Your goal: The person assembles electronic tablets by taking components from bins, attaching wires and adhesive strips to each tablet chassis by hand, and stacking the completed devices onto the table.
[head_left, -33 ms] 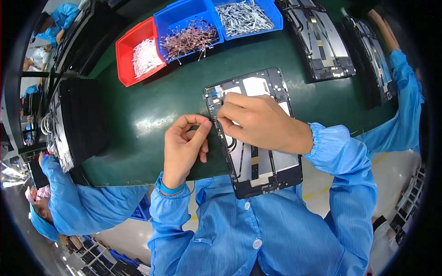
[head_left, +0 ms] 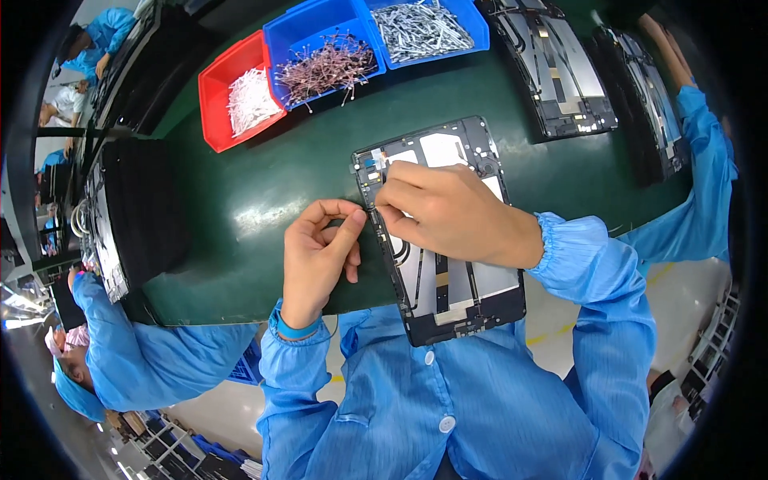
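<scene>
A tablet housing (head_left: 480, 298), its inner parts exposed, lies tilted on the green table with its near end over the table edge. At its left edge, my left hand (head_left: 318, 254) pinches thumb and forefinger together beside the frame. My right hand (head_left: 448, 210) reaches across the housing from the right, its fingers pinched at the same edge, close to the left fingertips. Whatever sits between the fingers of either hand is too small or hidden to make out. Dark flat cables, black wires and pale panels show inside the housing around my right hand.
Along the far side stand a red bin (head_left: 216, 120) of white small parts, a blue bin (head_left: 280, 40) of brownish wired parts and another blue bin (head_left: 478, 24) of silvery pieces. Stacked housings (head_left: 552, 72) are at far right, a black stack (head_left: 148, 212) at left. Co-workers sit on both sides.
</scene>
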Demonstrator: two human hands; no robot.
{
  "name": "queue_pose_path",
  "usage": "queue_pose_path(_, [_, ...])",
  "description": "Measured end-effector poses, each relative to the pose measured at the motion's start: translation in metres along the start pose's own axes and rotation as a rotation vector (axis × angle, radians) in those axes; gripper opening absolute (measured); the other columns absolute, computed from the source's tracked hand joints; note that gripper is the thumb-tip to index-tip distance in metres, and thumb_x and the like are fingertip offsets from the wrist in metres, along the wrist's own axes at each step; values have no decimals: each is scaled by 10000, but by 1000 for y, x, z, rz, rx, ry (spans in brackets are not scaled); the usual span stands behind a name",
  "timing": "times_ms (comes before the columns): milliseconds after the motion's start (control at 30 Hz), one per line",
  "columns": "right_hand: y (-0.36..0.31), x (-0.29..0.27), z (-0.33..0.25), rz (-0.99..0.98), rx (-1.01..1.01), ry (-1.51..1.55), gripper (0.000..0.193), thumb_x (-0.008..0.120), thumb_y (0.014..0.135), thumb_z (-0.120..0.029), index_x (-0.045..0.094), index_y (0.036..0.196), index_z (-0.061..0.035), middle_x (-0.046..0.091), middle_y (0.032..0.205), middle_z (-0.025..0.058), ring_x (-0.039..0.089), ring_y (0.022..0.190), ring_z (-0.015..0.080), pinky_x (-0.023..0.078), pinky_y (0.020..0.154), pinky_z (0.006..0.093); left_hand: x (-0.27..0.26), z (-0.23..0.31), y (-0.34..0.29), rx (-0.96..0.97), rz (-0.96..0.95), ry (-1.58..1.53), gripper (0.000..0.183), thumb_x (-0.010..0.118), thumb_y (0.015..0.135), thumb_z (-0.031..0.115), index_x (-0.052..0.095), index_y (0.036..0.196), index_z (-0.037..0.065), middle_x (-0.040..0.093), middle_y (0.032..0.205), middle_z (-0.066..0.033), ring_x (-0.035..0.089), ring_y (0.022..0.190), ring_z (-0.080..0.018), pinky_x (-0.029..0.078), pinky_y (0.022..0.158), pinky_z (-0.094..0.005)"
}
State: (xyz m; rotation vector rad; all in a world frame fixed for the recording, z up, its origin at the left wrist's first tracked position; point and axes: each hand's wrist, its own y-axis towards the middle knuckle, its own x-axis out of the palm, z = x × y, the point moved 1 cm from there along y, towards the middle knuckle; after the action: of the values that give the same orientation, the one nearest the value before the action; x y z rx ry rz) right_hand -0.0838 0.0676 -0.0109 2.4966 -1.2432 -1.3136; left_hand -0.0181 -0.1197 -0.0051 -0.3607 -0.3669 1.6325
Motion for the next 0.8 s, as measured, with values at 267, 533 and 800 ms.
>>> queue_pose_path(267, [-2, 0, 5, -8, 3, 4, 156, 677, 822, -135, 575, 804, -18, 547, 809, 86, 622, 606, 279, 503, 501, 381, 2, 2, 6, -33, 8, 82, 159, 676, 935, 110, 606, 987, -23, 573, 589, -9, 489, 456, -50, 380, 382, -203])
queue_pose_path(533, [-1, -1, 4, -13, -20, -37, 183, 688, 817, -161, 595, 823, -4, 568, 820, 94, 647, 640, 272, 521, 522, 379, 0, 3, 7, -36, 0, 99, 151, 672, 936, 103, 604, 981, -24, 575, 584, -19, 485, 437, -56, 374, 383, -205])
queue_pose_path(800, [-1, -2, 5, -27, -16, -49, 177, 691, 812, -162, 619, 816, -1, 578, 812, 93, 662, 647, 266, 536, 537, 369, 7, 0, 3, 15, 37, 137, 161, 658, 945, 104, 580, 992, -28, 582, 594, -26, 505, 436, -65, 378, 391, -205])
